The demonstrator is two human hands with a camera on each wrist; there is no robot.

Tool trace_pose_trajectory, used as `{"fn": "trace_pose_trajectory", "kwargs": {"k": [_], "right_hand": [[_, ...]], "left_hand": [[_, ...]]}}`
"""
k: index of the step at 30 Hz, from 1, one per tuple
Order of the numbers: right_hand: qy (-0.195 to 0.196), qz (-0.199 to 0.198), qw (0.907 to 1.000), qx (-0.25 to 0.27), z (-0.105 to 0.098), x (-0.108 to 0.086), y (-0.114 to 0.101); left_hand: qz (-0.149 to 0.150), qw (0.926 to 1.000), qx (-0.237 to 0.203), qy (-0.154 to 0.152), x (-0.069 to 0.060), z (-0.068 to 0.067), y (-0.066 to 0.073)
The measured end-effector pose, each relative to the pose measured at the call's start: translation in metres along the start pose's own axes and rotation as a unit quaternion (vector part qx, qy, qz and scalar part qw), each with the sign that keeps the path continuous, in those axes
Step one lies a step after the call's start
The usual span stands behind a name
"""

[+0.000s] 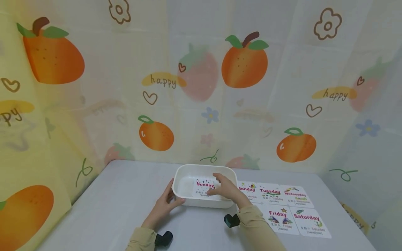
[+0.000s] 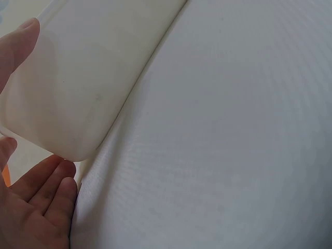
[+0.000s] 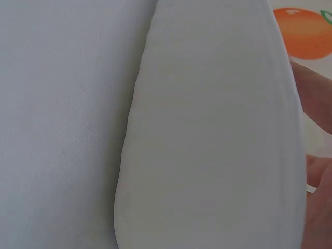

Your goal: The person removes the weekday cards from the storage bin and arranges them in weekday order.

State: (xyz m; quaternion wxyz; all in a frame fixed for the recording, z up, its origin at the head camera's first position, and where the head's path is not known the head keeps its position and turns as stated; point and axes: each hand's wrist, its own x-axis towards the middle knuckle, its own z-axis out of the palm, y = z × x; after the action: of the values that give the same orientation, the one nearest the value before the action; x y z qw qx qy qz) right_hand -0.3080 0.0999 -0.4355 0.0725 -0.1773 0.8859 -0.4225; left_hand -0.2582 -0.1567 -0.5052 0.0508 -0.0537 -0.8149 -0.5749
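Observation:
A white plastic tub (image 1: 207, 203) stands on the table, and a card reading "Sunday" (image 1: 201, 191) lies inside it. My left hand (image 1: 164, 202) holds the tub's left front corner. In the left wrist view its thumb (image 2: 21, 44) lies on the tub wall (image 2: 98, 72), while the other fingers are around the corner. Over the tub's right part reaches my right hand (image 1: 228, 190), fingers spread and the thumb near the Sunday card; whether it touches the card I cannot tell. The right wrist view shows mostly the tub's outer wall (image 3: 212, 124), which hides much of that hand (image 3: 319, 207).
Right of the tub, weekday cards lie in two rows: Monday (image 1: 251, 198), Tuesday (image 1: 270, 200), Wednesday (image 1: 298, 202), then Friday (image 1: 287, 226) and Saturday (image 1: 309, 223) below. My right sleeve (image 1: 259, 226) covers part of the lower row. A fruit-printed curtain (image 1: 194, 132) hangs behind the table (image 1: 94, 216).

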Motion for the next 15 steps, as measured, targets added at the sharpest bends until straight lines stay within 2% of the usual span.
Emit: {"fn": "trace_pose_trajectory", "kwargs": {"k": [5,15], "right_hand": [[-0.006,0.024,0.9997,0.006,0.0015,0.0029,0.0027],[0.006,0.051,0.9984,0.023,0.0067,0.0083,0.0055]], "left_hand": [[-0.002,1.0000,0.000,-0.001,0.0002,0.0003,-0.0005],[-0.002,1.0000,-0.003,0.001,0.0003,0.0001,0.0006]]}}
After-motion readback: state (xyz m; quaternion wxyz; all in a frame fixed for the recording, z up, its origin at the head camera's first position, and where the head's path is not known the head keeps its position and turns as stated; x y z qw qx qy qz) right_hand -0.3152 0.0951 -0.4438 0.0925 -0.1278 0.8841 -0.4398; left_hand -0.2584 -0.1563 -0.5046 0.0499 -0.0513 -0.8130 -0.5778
